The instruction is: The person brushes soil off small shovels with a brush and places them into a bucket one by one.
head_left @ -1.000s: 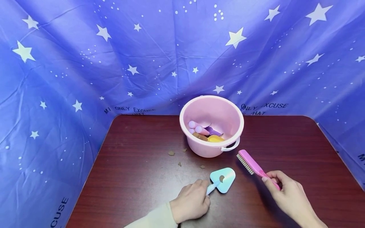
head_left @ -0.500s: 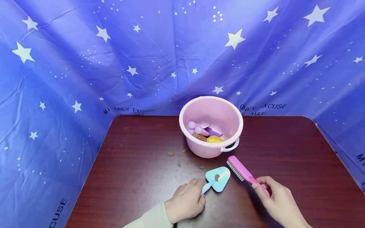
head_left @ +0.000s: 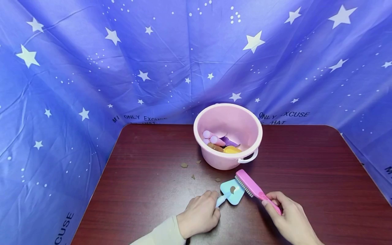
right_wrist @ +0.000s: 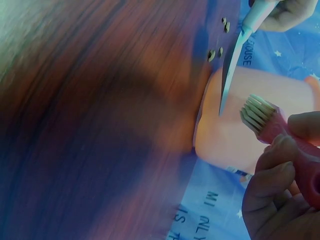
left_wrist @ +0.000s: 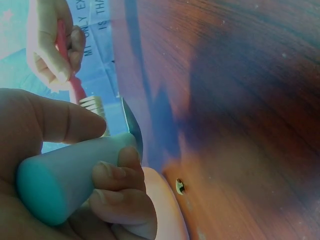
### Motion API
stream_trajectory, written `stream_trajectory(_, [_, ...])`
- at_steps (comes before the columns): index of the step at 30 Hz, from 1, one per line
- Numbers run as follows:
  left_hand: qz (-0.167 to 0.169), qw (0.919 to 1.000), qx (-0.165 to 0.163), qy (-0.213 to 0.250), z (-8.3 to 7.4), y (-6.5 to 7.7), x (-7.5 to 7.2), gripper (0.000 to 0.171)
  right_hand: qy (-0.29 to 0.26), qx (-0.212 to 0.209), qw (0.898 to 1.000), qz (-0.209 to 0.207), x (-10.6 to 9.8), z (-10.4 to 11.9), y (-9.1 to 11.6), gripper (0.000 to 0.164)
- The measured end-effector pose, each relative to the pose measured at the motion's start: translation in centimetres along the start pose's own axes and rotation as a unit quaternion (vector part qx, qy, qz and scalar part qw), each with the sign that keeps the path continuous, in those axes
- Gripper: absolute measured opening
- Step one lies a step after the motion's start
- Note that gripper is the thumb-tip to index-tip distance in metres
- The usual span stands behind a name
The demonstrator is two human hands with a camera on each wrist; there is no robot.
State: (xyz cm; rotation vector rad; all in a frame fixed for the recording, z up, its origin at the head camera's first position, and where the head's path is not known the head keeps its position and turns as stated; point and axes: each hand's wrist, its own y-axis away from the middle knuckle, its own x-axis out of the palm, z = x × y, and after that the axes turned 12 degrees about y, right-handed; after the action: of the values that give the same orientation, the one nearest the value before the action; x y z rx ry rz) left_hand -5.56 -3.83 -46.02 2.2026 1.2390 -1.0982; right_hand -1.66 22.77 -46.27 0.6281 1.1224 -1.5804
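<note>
My left hand (head_left: 200, 214) grips the handle of a small light-blue toy shovel (head_left: 234, 200). A brown scrap (head_left: 232, 190) lies on its broad rounded-triangle blade. In the left wrist view the fingers curl round the thick shovel handle (left_wrist: 75, 175). My right hand (head_left: 289, 217) holds a pink brush (head_left: 254, 185) by its handle, the pale bristles facing left and down. From the head, the brush overlaps the blade's right side; the right wrist view shows a gap between the bristles (right_wrist: 256, 114) and the blade (right_wrist: 230, 70). Several small brown scraps (head_left: 184, 165) are scattered on the table left of the shovel.
Just behind the shovel stands a pink bucket (head_left: 222, 161) with a white handle (head_left: 249, 158). Inside it are pinkish handles (head_left: 216, 140), a purple piece (head_left: 229, 141) and a yellow piece (head_left: 231, 149). Blue star-printed cloth (head_left: 171, 68) hangs behind the dark red table (head_left: 147, 149).
My right hand has brought the brush leftward, from beside the shovel to over the blade's right side. The left hand and shovel have shifted slightly left. The bucket and the scraps stay put.
</note>
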Motion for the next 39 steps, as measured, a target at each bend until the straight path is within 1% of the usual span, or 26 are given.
stream_trajectory(4, [-0.001, 1.0000, 0.000, -0.001, 0.0, 0.0, -0.2, 0.014, -0.009, -0.007, 1.000, -0.002, 0.3, 0.7, 0.0, 0.024])
stream_trajectory(7, [-0.001, 1.0000, -0.001, -0.003, 0.0, -0.1, -0.2, 0.012, -0.016, -0.011, 1.000, 0.011, 0.4, 1.2, 0.0, 0.026])
stream_trajectory(10, [-0.003, 1.0000, 0.002, -0.007, 0.0, -0.1, -0.3, 0.012, -0.019, -0.026, 0.999, 0.017, 0.5, 1.5, 0.1, 0.031])
stream_trajectory(16, [-0.011, 0.9998, 0.005, -0.015, 0.0, -0.2, -0.3, 0.014, -0.013, -0.070, 0.997, -0.007, 1.0, 1.9, 0.3, 0.036])
stream_trajectory(20, [-0.013, 0.9998, 0.004, -0.018, 0.0, -0.2, -0.4, 0.014, -0.020, -0.087, 0.996, -0.020, 1.4, 2.1, 0.5, 0.038])
stream_trajectory(24, [-0.013, 0.9998, 0.005, -0.015, 0.0, -0.2, -0.3, 0.013, -0.027, -0.093, 0.995, -0.027, 1.7, 2.3, 0.7, 0.040])
stream_trajectory(30, [-0.015, 0.9998, 0.010, -0.012, 0.1, -0.2, -0.3, 0.012, -0.024, -0.097, 0.995, -0.013, 1.9, 2.6, 0.9, 0.038])
stream_trajectory(39, [-0.019, 0.9997, 0.012, -0.003, 0.2, -0.3, -0.2, 0.010, -0.022, -0.098, 0.995, -0.015, 2.6, 2.3, 1.1, 0.039])
